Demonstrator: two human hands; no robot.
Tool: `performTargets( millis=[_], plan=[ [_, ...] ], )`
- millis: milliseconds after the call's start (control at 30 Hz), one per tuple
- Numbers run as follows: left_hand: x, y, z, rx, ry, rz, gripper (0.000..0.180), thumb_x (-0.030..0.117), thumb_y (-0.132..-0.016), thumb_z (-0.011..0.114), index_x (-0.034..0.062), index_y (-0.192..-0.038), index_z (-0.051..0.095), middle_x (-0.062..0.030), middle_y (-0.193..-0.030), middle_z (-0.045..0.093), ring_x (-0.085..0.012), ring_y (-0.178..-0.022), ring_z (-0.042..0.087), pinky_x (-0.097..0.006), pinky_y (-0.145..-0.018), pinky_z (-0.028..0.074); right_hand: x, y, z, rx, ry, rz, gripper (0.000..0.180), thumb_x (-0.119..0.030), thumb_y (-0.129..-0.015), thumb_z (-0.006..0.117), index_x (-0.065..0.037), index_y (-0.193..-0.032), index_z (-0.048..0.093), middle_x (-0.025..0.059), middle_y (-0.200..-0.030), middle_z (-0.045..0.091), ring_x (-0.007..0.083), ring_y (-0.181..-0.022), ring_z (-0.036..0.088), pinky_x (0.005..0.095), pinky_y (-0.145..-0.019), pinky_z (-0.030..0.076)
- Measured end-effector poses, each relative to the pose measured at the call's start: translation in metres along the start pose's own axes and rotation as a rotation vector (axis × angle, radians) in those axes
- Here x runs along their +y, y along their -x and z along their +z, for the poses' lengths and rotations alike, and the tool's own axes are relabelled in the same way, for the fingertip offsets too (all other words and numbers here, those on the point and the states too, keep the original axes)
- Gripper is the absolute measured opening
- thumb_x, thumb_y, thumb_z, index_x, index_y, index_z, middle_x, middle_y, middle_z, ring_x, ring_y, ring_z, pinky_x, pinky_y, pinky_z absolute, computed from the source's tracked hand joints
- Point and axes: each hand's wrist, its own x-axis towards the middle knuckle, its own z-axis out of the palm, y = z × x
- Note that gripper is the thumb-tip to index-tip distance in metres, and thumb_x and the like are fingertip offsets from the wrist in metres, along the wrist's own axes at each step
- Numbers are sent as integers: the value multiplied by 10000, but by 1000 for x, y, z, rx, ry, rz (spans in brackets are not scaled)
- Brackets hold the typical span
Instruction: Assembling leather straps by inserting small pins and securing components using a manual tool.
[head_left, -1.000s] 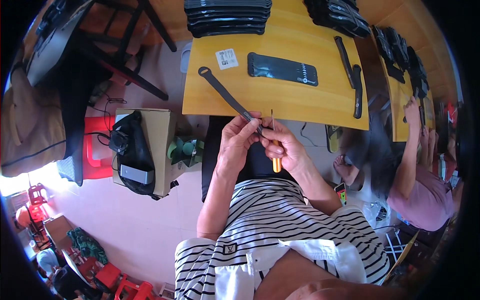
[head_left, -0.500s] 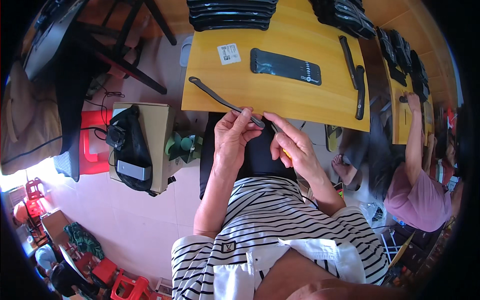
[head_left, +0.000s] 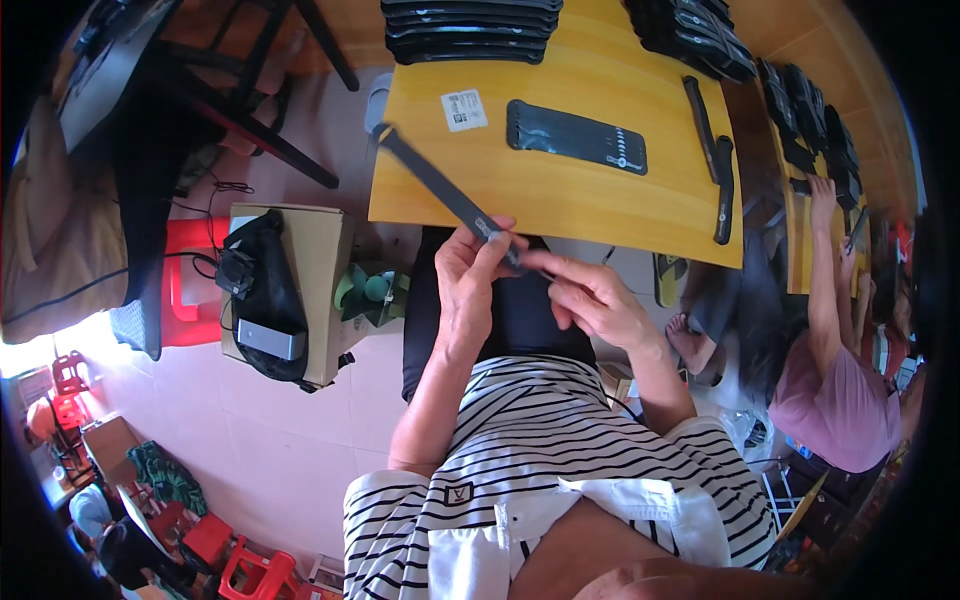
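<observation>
My left hand (head_left: 465, 278) pinches a flat black strap (head_left: 432, 180) near its lower end, just off the table's front edge. The strap's far end has a small loop and slants up to the left over the wood. At its near end, the index finger of my right hand (head_left: 605, 308) reaches close to or touches it, slightly smeared by motion. The other fingers of my right hand are curled; what they hold, if anything, is hidden. A flat black panel with a row of pale marks (head_left: 575, 137) lies on the yellow wooden table (head_left: 440, 200).
Beyond are a white printed card (head_left: 463, 111), a stack of black pieces (head_left: 470, 30) and two straps (head_left: 724, 190) at the right. A cardboard box (head_left: 335, 260) with a black bag stands left. Another person (head_left: 830, 400) works at the right-hand table.
The strap has turned so that its broad face shows, and its far end has risen. The yellow item seen in my right hand is now out of sight.
</observation>
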Motion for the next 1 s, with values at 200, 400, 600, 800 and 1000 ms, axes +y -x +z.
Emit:
performTargets(
  millis=[200,400,600,800,1000],
  plan=[
    [-8,3,-12,-226,-422,62,125,81,-846,476,-1,-897,557,-25,-694,533,-96,-662,490,-230,-628,380,9,-7,-33,301,26,-166,355,-60,-793,611,-5,-1138,548,-29,-633,502,36,-522,457,185,-502,351],
    [-19,12,-18,-301,-607,43,119,89,-840,486,13,-885,567,-29,-665,525,-92,-643,486,-225,-598,388,-24,-19,-43,400,12,-369,418,-58,-748,652,-3,-1147,539,-55,-622,434,19,-547,383,167,-518,300],
    [-20,11,-14,-334,-709,57,103,68,-832,490,2,-866,562,-42,-662,524,-104,-639,497,-237,-608,412,-35,-21,-41,417,-131,-454,230,-41,-722,680,25,-935,625,-42,-637,421,22,-558,371,178,-481,263],
    [-9,4,-19,-347,-662,46,90,43,-823,490,-1,-853,563,-40,-659,509,-101,-630,494,-235,-607,417,-33,-14,-41,436,-17,-591,123,-33,-726,675,36,-811,618,0,-666,493,37,-539,411,172,-463,278],
    [22,-7,-6,202,-1035,721,178,30,-779,566,-9,-952,581,-146,-907,578,-275,-845,538,-340,-776,417,-39,-11,-26,614,160,-747,104,-30,-723,676,34,-777,615,18,-659,540,45,-547,433,173,-469,296]
  ],
)
